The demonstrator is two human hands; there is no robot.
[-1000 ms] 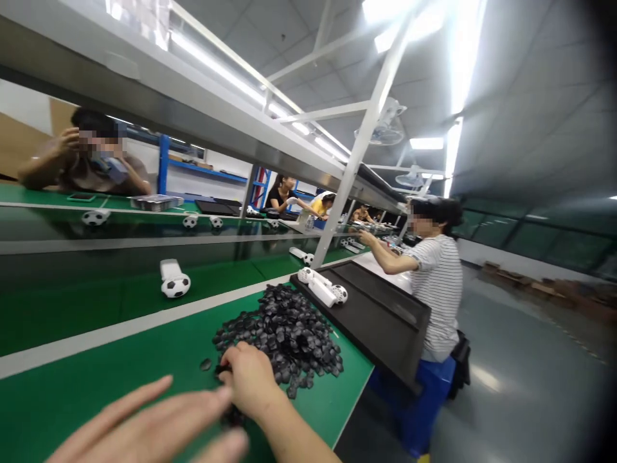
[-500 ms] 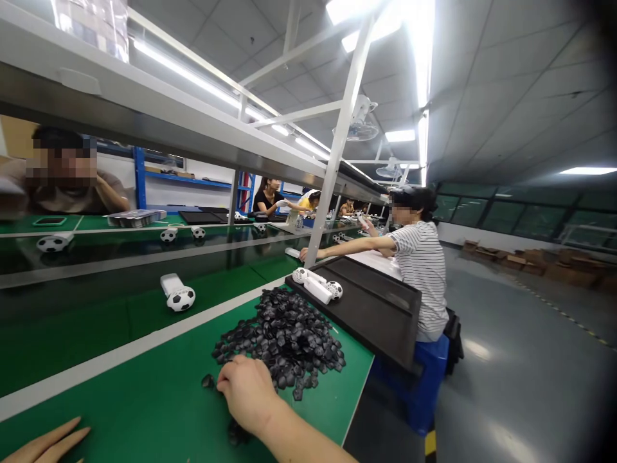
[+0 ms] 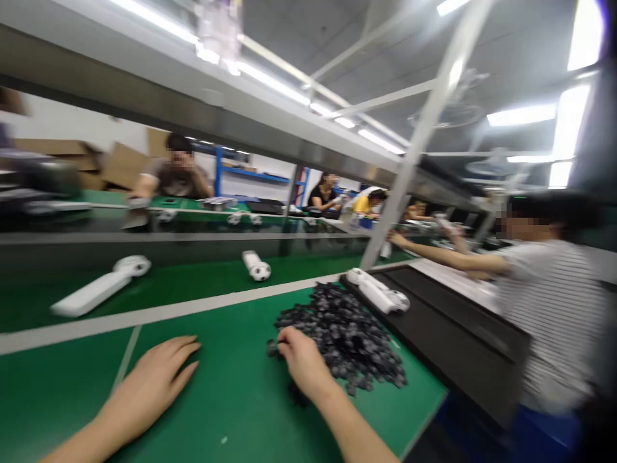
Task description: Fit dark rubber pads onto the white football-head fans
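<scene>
My right hand [image 3: 304, 365] is at the left edge of a heap of small flat black pieces [image 3: 344, 334]. Its fingers are curled and pressed together; what they hold, if anything, is hidden. One loose black piece [image 3: 272, 348] lies right by the fingertips, and a few more dark pieces [image 3: 297, 393] show under the wrist. My left hand [image 3: 157, 376] is over the green tabletop [image 3: 226, 392], apart from the pieces, with its fingers stretched out and nothing in them.
Beyond the pale strip, white handles with soccer-ball ends [image 3: 99, 289] [image 3: 256, 267] lie on the green belt [image 3: 193, 276]. Similar white items [image 3: 378, 290] rest on a black tray [image 3: 448, 321] at right. A slanted post [image 3: 409, 173] rises behind it. A co-worker in stripes [image 3: 554, 308] sits beyond.
The view has swung left, so everything sits farther right. More of my left hand shows, and another ball-ended handle appears at left. My right hand stays at the heap's left edge.
</scene>
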